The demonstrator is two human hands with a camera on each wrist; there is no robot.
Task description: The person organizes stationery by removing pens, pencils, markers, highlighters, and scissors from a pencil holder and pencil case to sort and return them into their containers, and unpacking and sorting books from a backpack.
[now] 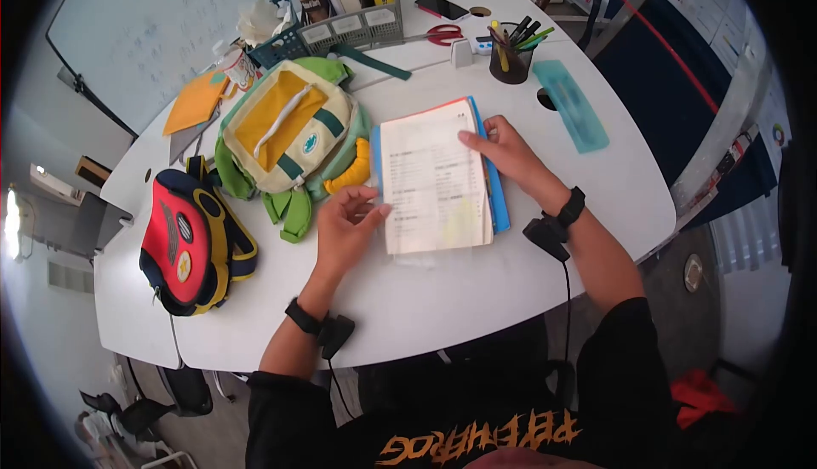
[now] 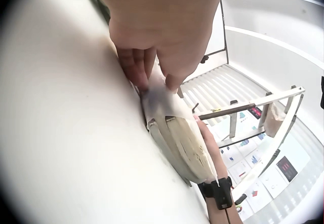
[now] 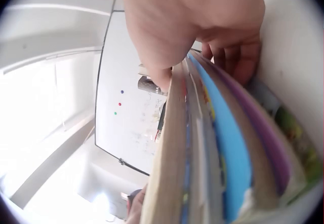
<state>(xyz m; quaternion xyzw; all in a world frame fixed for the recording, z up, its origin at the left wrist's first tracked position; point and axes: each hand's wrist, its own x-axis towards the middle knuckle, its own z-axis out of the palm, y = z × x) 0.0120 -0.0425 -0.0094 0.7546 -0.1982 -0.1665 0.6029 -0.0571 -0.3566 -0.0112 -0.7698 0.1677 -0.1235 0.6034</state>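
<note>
A stack of books (image 1: pixel 434 184) is between both hands over the near middle of the table, a printed page facing up on top. Blue covers show along its right edge. My right hand (image 1: pixel 511 152) grips the upper right edge, thumb on the page; in the right wrist view its fingers (image 3: pixel 238 59) reach round the far side of several books with blue and purple edges. With thumb and curled fingers, my left hand (image 1: pixel 345 222) pinches the left edge. The left wrist view shows that hand (image 2: pixel 162 36) holding a clear plastic sleeve (image 2: pixel 164 105) around the books' end.
An open cream and green bag (image 1: pixel 294 128) lies left of the books, beside a red and navy backpack (image 1: pixel 191 243). Behind stand a file box (image 1: pixel 357 26) of books, red scissors (image 1: pixel 444 35), a phone (image 1: pixel 441 7) and a pen holder (image 1: pixel 511 65). A teal pouch (image 1: pixel 572 107) lies right.
</note>
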